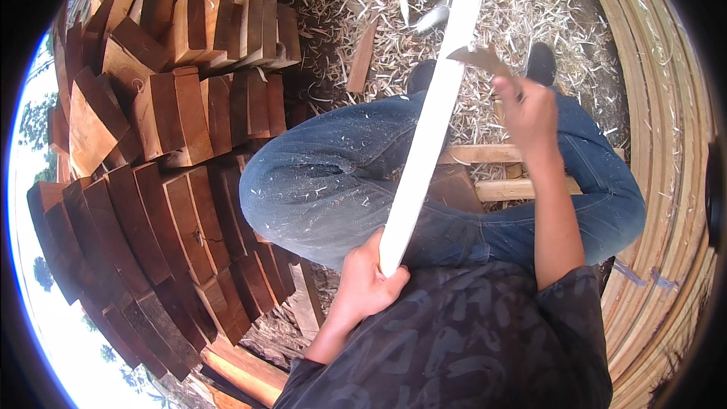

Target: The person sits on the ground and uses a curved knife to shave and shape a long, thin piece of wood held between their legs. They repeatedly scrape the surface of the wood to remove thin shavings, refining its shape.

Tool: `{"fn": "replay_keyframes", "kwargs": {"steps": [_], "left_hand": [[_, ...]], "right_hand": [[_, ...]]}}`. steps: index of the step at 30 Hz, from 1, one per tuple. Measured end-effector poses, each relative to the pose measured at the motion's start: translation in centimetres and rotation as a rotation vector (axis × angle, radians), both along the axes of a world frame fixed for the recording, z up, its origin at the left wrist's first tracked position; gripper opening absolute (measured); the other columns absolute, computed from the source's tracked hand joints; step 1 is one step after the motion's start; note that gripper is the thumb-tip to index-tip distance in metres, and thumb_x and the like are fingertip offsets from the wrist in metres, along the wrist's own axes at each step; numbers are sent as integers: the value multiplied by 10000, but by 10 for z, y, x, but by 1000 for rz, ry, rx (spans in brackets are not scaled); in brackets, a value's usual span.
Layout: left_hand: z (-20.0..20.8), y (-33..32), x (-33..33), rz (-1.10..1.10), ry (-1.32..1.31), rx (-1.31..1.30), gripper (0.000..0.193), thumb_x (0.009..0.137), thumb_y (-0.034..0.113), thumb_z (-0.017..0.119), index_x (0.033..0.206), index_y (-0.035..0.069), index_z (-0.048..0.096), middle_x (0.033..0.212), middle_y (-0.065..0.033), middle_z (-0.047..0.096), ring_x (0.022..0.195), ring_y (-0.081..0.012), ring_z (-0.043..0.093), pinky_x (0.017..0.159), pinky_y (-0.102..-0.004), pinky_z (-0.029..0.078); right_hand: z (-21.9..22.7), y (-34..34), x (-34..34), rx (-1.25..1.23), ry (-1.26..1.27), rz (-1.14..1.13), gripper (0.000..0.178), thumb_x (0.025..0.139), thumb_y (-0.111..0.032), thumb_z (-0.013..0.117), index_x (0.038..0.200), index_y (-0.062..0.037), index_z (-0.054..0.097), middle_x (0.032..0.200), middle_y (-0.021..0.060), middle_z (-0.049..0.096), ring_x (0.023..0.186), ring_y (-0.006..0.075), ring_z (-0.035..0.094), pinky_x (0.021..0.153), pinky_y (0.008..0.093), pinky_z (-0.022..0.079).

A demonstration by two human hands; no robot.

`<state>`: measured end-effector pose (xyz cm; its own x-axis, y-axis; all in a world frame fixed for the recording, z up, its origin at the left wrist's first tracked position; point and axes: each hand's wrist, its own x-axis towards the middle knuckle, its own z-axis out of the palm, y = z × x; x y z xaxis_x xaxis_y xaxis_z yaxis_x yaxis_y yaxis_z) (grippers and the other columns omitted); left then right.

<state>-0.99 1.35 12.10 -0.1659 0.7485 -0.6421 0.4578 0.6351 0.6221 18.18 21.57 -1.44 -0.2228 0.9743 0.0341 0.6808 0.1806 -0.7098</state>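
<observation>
A long, pale wooden strip (428, 132), washed out by bright light, slants from my lap up past the far edge of the view. Its near end is gripped by my left hand (365, 276), fingers wrapped round it against my dark shirt. My right hand (530, 115) is closed on a short knife (488, 60) with a broad brown blade. The blade's tip reaches the right edge of the strip, near its far part; whether it cuts in is unclear. The right hand is slightly blurred, and the knife's handle is mostly hidden in my fist.
Stacked reddish-brown wooden blocks (163, 220) rise on the left. Long, thin wooden strips (651, 144) lie bundled along the right. Curled shavings (363, 53) cover the ground ahead, with a narrow board (369, 53) among them. Wooden bars (503, 189) lie between my jeans-clad legs.
</observation>
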Motion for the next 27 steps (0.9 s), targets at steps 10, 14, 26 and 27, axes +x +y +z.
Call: {"fn": "replay_keyframes", "kwargs": {"steps": [10,14,26,27], "left_hand": [[-1,5,1,86,-29,-10,294,648,76,583,915,-34,529,649,-71,490,602,-151,461,567,-288,387],[-5,0,6,20,90,-12,304,663,104,599,941,-9,551,657,-163,575,593,-286,601,591,-342,473],[-2,2,-5,96,-155,-74,330,644,58,559,962,-31,541,623,-53,473,579,-130,439,550,-292,392],[-2,-1,-9,133,-246,-104,305,640,46,555,934,-34,537,627,-22,458,584,-104,406,543,-287,373]], "right_hand": [[35,-55,-14,-12,137,434,664,715,-685,606,509,-65,491,442,87,481,392,249,526,407,359,418],[10,-23,1,78,-102,219,703,755,-727,519,521,-64,514,439,80,476,390,242,517,396,356,408],[44,-49,16,-56,88,322,621,716,-637,644,548,-49,535,425,84,445,396,264,497,405,352,386],[48,-58,7,-31,104,366,614,695,-625,669,531,-56,504,425,77,446,399,270,509,407,353,395]]}}
